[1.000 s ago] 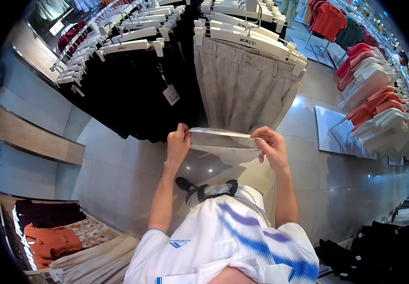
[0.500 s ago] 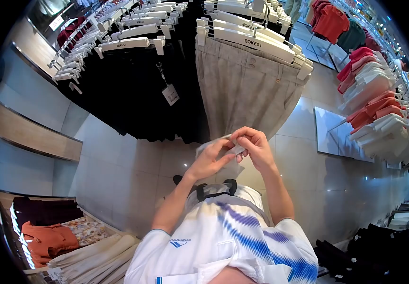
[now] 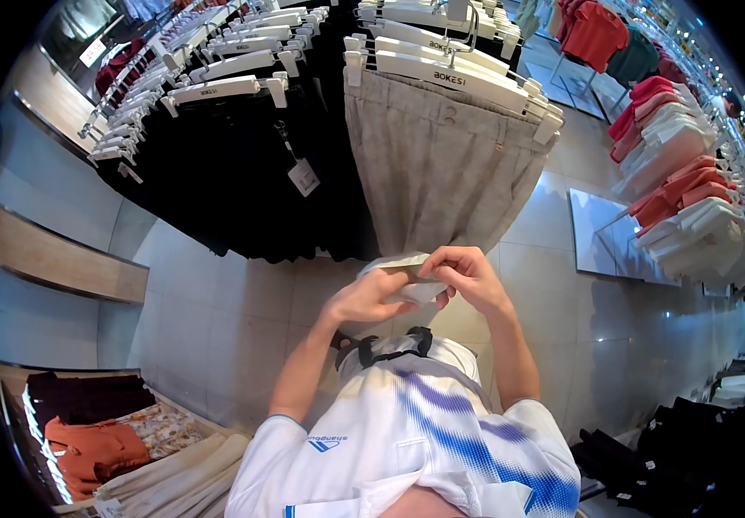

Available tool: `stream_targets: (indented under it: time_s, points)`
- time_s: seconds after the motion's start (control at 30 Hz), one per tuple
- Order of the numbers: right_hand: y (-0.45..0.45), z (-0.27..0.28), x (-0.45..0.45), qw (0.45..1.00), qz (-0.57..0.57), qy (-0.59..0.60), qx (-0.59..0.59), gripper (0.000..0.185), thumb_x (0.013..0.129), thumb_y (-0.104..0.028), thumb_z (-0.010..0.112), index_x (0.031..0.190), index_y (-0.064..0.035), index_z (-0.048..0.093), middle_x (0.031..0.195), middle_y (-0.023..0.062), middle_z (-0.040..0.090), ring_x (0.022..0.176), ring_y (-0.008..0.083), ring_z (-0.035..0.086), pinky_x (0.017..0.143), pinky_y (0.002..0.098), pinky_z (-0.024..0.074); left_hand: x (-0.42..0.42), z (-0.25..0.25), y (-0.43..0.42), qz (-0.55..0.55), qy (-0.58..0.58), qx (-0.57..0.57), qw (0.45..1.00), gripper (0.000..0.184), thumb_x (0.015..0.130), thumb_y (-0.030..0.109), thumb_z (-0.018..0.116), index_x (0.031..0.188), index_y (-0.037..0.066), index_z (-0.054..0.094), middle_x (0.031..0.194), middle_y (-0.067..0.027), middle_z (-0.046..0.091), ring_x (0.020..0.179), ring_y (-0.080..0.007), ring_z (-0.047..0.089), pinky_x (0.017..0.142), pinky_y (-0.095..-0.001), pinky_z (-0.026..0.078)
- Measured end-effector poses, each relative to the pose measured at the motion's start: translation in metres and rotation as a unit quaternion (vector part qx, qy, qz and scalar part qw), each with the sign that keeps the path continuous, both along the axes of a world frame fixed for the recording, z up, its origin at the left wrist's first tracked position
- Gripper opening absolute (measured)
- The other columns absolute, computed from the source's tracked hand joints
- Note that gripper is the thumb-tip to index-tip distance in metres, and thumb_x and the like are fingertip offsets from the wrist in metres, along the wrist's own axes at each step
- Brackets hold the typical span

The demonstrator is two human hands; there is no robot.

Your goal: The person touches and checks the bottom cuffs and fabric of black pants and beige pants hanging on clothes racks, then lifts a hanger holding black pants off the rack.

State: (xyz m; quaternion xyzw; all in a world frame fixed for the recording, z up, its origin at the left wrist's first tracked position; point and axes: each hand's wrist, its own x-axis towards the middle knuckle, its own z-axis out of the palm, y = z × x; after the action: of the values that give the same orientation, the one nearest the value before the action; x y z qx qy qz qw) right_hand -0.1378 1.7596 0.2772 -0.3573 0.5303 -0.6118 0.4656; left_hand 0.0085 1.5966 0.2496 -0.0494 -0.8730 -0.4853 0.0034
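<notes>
Light grey trousers (image 3: 443, 155) hang by their waistband from a white clip hanger (image 3: 450, 78) marked BOKESI. At their lower end, a pale trouser hem (image 3: 402, 261) is spread between my hands, showing an opening. My left hand (image 3: 366, 295) grips the hem's left side, its fingers partly hidden by the cloth. On the right side, my right hand (image 3: 469, 278) pinches the edge between thumb and fingers. To the left hang black trousers (image 3: 243, 181) with a white tag (image 3: 304, 178).
Tops in red and white (image 3: 666, 138) hang on a rail at the right, above a low white platform (image 3: 605, 233). Folded clothes (image 3: 96, 449) lie in a unit at lower left. Dark garments (image 3: 674, 453) are at lower right. Wooden-edged shelving (image 3: 62, 255) stands left.
My hands have moved slightly apart, the left one shifting left and down. The hem between them is now spread wider, with its opening showing. The view has shifted slightly.
</notes>
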Motion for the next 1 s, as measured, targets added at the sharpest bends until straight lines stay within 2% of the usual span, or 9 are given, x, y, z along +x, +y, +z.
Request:
stream_targets:
  time_s: [0.07,0.17,0.23,0.43,0.57,0.67,0.73,0.87,1.0]
  points:
    - [0.002,0.000,-0.004,1.000,-0.005,0.002,-0.001,0.016,0.086,-0.001,0.049,0.088,-0.0004,0.065,0.071,0.0028,0.064,0.051,0.0094,0.061,0.046,0.0177,0.0419,0.000,0.001,-0.002,0.023,0.010,-0.003,1.000,0.026,0.079,0.012,0.067,0.096,-0.005,0.056,0.088,-0.0224,0.062,0.082,-0.0355,0.061,0.070,-0.0383,0.047]
    - [0.006,-0.001,-0.010,1.000,-0.019,-0.004,-0.011,0.015,0.086,-0.001,0.050,0.088,-0.0004,0.065,0.071,0.0029,0.064,0.051,0.0096,0.061,0.047,0.0176,0.0436,0.001,0.001,-0.005,0.038,-0.098,-0.085,0.991,0.026,0.080,0.012,0.066,0.096,-0.005,0.056,0.089,-0.0215,0.062,0.084,-0.0342,0.061,0.070,-0.0380,0.046]
    - [0.007,-0.004,-0.013,0.999,-0.032,-0.016,-0.027,0.015,0.086,-0.001,0.049,0.088,0.0013,0.064,0.072,0.0034,0.064,0.049,0.0102,0.061,0.045,0.0175,0.0427,0.005,-0.008,-0.003,0.064,0.037,-0.017,0.997,0.027,0.080,0.013,0.069,0.097,-0.002,0.054,0.084,-0.0136,0.060,0.077,-0.0225,0.059,0.064,-0.0322,0.046]
    - [0.008,-0.004,-0.016,0.998,-0.057,-0.025,-0.024,0.014,0.087,0.000,0.048,0.089,0.0025,0.063,0.079,0.0054,0.064,0.050,0.0110,0.061,0.046,0.0178,0.0446,0.013,-0.006,-0.003,0.122,0.019,0.087,0.989,0.030,0.083,0.017,0.069,0.102,0.001,0.053,0.086,-0.0080,0.059,0.078,-0.0159,0.056,0.067,-0.0276,0.044]
    - [0.007,-0.005,-0.015,0.998,-0.055,-0.021,-0.027,0.015,0.088,0.000,0.048,0.090,0.0029,0.062,0.081,0.0053,0.064,0.050,0.0110,0.060,0.047,0.0185,0.0467,0.016,-0.003,-0.010,0.123,0.008,0.088,0.989,0.028,0.084,0.018,0.067,0.101,0.001,0.052,0.085,-0.0062,0.057,0.078,-0.0144,0.054,0.065,-0.0267,0.043]
    - [0.004,-0.002,-0.012,0.996,-0.081,-0.023,-0.022,0.015,0.088,0.001,0.048,0.087,0.0030,0.063,0.072,0.0037,0.061,0.048,0.0087,0.057,0.044,0.0180,0.0426,0.017,-0.004,-0.013,0.097,-0.029,0.054,0.993,0.028,0.087,0.022,0.064,0.095,-0.001,0.052,0.085,-0.0113,0.059,0.076,-0.0189,0.057,0.060,-0.0311,0.043]
    - [0.003,-0.004,-0.013,0.996,-0.084,-0.008,-0.010,0.016,0.089,0.001,0.047,0.088,0.0034,0.062,0.072,0.0032,0.060,0.049,0.0071,0.056,0.046,0.0193,0.0465,0.016,-0.009,-0.014,0.101,0.008,0.050,0.994,0.024,0.087,0.020,0.064,0.093,0.000,0.051,0.074,-0.0087,0.057,0.062,-0.0157,0.052,0.053,-0.0305,0.038]
    - [0.003,-0.018,-0.019,0.995,-0.094,0.037,0.005,0.017,0.089,0.002,0.046,0.089,0.0038,0.063,0.073,0.0029,0.060,0.054,0.0049,0.055,0.048,0.0205,0.0499,0.014,-0.005,-0.009,0.138,0.059,0.077,0.986,0.018,0.086,0.016,0.064,0.087,0.001,0.054,0.062,-0.0081,0.053,0.053,-0.0147,0.048,0.049,-0.0304,0.035]
    - [0.002,-0.028,-0.021,0.983,-0.103,0.149,0.026,0.015,0.086,-0.002,0.051,0.094,0.0006,0.063,0.070,0.0031,0.061,0.054,0.0116,0.059,0.053,0.0234,0.0497,0.012,0.014,-0.003,0.147,0.067,0.053,0.985,0.015,0.087,0.010,0.062,0.078,0.000,0.055,0.059,-0.0114,0.051,0.050,-0.0170,0.047,0.048,-0.0312,0.035]
